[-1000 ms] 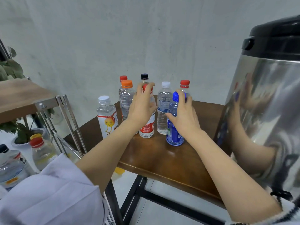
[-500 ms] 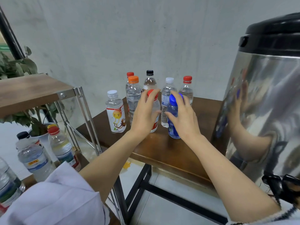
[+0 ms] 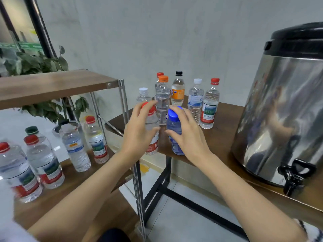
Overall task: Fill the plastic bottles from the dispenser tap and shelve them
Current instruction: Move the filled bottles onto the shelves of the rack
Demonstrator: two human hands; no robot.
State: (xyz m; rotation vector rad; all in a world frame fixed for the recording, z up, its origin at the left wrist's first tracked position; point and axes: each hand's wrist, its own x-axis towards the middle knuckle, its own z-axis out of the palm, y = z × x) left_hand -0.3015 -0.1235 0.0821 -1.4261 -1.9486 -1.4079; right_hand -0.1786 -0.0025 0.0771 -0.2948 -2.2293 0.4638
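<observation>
My left hand [image 3: 138, 135] grips a clear bottle with a red cap and red label [image 3: 153, 144]. My right hand [image 3: 190, 137] grips a blue bottle with a blue cap [image 3: 173, 125], fingers over its shoulder. Both bottles are upright, side by side at the front left edge of the brown table [image 3: 225, 131]; I cannot tell if they stand on it. The steel dispenser [image 3: 279, 119] with its black tap [image 3: 293, 173] stands to the right. The rack's lower shelf [image 3: 78, 182] is at the left.
Several capped bottles [image 3: 208, 105] stand grouped at the back of the table. Several filled bottles [image 3: 76, 151] stand on the lower shelf. The rack's upper board [image 3: 52, 84] and steel posts [image 3: 125, 102] are close to my left hand. A leafy plant [image 3: 38, 63] is behind.
Both hands have drawn the red-capped and blue bottles out of the group, toward me and the table's front left edge. My view has shifted left and down, showing more of the shelf.
</observation>
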